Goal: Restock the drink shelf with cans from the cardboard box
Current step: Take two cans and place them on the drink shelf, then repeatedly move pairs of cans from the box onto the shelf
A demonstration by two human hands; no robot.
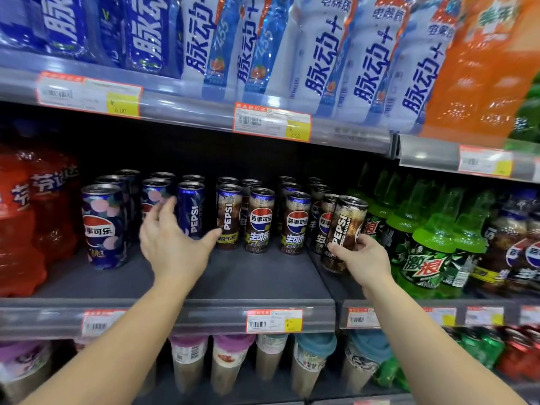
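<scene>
A shop drink aisle fills the view, with three grey shelves stacked one above the other. The middle shelf (233, 276) holds rows of slim cans running back into a dark recess, where the rear ones are hard to make out beyond their silver tops. The left hand (172, 238) reaches in with fingers spread and nothing in it, its palm in front of a blue can (191, 209) and covering that can's lower part; whether the fingertips touch any can cannot be told. The right hand (362, 261) is wrapped around the lower half of a dark can (346, 226) marked zero sugar, which tilts with its top leaning right and sits at the right end of the can rows, just beside the green bottles (423, 252). Its base is hidden by the fingers, so whether it rests on the shelf is unclear. A flowered can (102, 226) stands alone at the front left, near red bottles (26, 217) cut off by the frame edge. Above, white and blue bottles (315, 62) are cropped at the top. Price tags (273, 121) are too blurred to read fully. Cups (228, 363) below are half hidden by the shelf lip. The cardboard box is not in view.
</scene>
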